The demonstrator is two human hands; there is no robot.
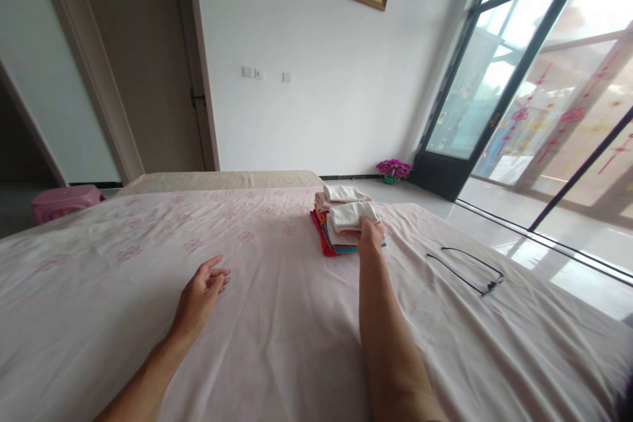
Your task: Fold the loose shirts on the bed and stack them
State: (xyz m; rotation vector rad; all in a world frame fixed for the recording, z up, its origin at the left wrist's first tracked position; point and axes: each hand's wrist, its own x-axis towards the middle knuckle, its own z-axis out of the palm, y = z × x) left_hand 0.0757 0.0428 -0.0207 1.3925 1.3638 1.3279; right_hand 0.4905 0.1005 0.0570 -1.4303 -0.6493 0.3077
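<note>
A stack of folded cloths [339, 250] in red, orange, teal and white sits on the pale pink sheet [277, 343]. On top lie two folded white cloths, one farther back [343, 193] and one nearer [350, 216]. My right hand [372, 235] is at the right edge of the nearer white cloth, its fingers closed on it and partly hidden behind the hand. Left of the stack and apart from it, my left hand [205, 283] is over the sheet, fingers loosely stretched out with nothing in them.
Black-framed glasses [487, 285] lie on the sheet to the right. Beyond the far edge stand a beige surface [227, 180] and a pot of purple flowers [393, 170]. A pink plastic stool [66, 201] is at the left, a glass door [469, 86] at the right.
</note>
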